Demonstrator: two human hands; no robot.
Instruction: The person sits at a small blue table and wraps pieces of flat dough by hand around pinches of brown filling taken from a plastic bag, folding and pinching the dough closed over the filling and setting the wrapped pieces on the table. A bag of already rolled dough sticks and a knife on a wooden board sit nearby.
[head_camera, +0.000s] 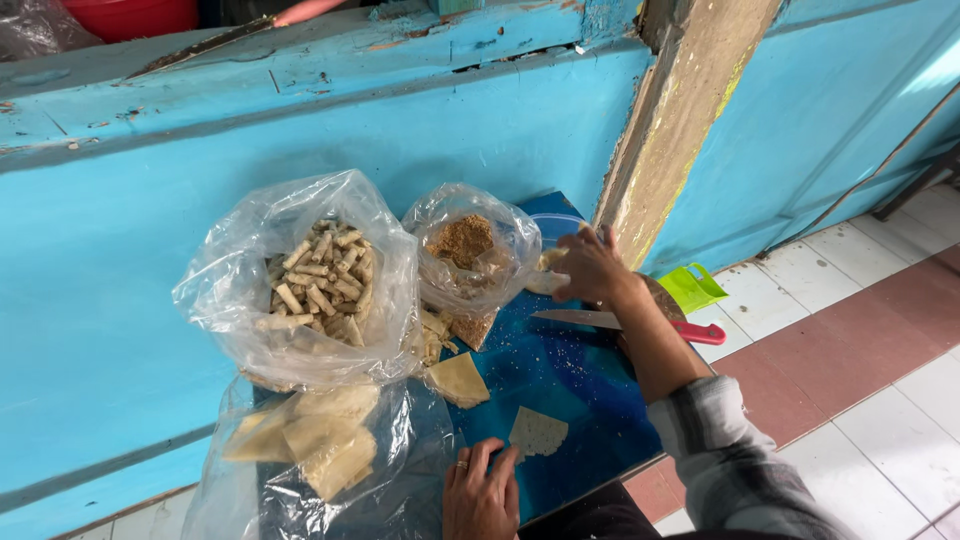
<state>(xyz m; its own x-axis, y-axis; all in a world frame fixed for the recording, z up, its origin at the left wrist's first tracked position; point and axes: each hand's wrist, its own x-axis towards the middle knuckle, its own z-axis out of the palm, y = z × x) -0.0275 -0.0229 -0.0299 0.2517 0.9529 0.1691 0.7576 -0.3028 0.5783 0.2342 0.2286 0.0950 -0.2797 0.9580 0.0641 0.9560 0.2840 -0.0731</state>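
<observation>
Fingers (505, 462) of the left hand (482, 492) press the wrapper (537, 432) flat; right hand (590, 265), at one o'clock, pinches filling (550, 260) for it.

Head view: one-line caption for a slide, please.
Left hand pins a wrapper square on a blue board; right hand reaches beside the filling bag.

bare blue board (560, 380) centre open, plastic bags (300, 280) crowding left, knife (620, 322) lying across right

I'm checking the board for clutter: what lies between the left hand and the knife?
In the head view, between the left hand and the knife lies one flat pale wrapper piece; the rest is bare blue board dusted with crumbs.
</observation>
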